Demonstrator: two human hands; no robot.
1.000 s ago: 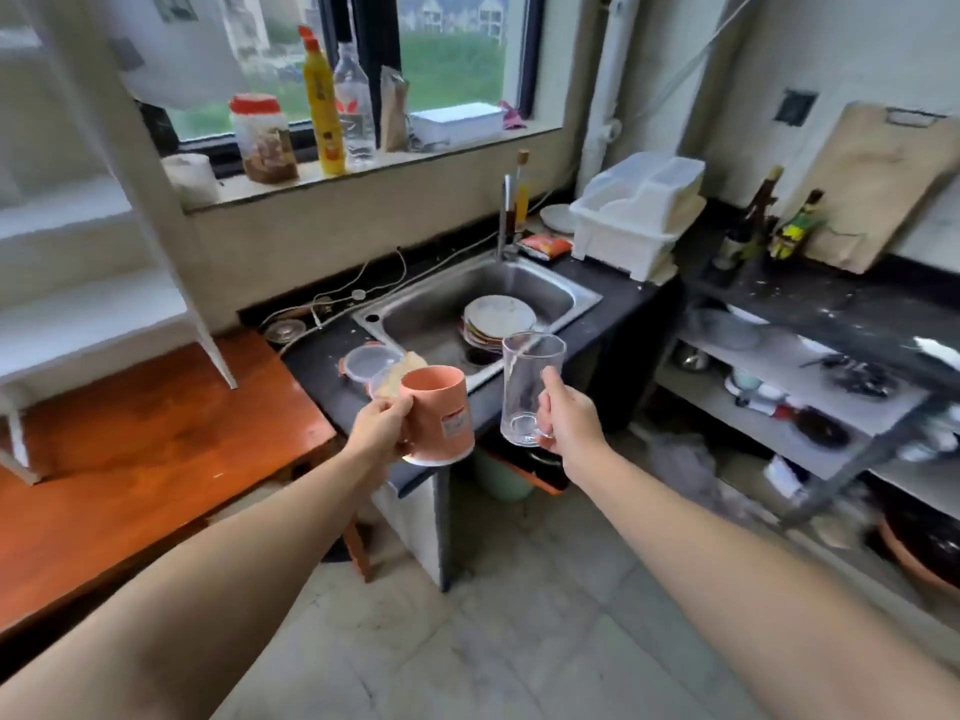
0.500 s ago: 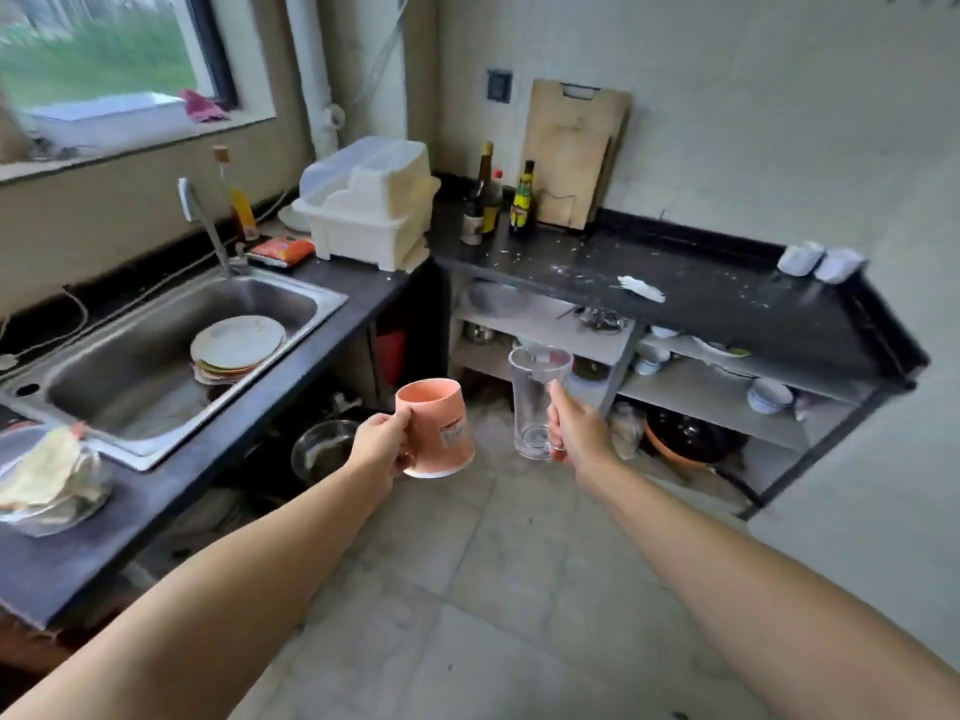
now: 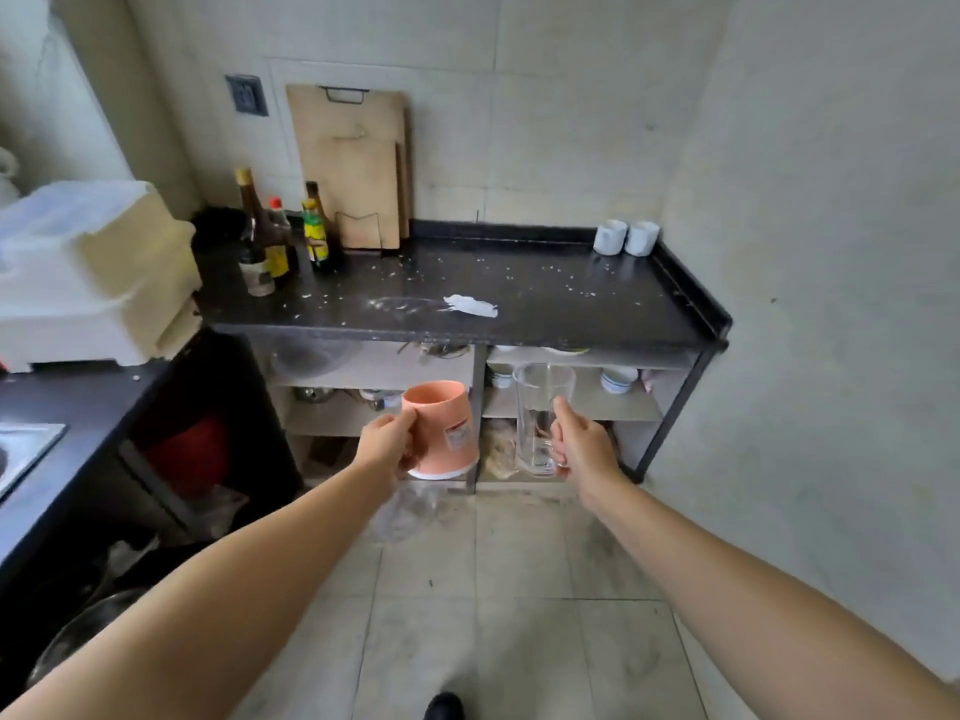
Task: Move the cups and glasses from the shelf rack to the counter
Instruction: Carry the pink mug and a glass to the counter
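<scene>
The left hand (image 3: pixel 387 443) is wrapped around the handle side of a pink mug (image 3: pixel 441 427), and the right hand (image 3: pixel 582 446) is clasped on the handle of a clear glass mug (image 3: pixel 540 418). Both are held upright in the air, side by side but not touching, in front of the black desk (image 3: pixel 545 298) and lower than its top. Two white cups (image 3: pixel 626 237) already stand in the desk's far right corner. From where I stand, the carrying step looks nearly over, with the setting down still to come. To do it well, I'd lift both vessels clear of the front edge, keep them level, and land them on the bare stretch right of the white scrap (image 3: pixel 471 306), away from the bottles (image 3: pixel 283 241). The glass wants a gentle touchdown before the fingers let go.
</scene>
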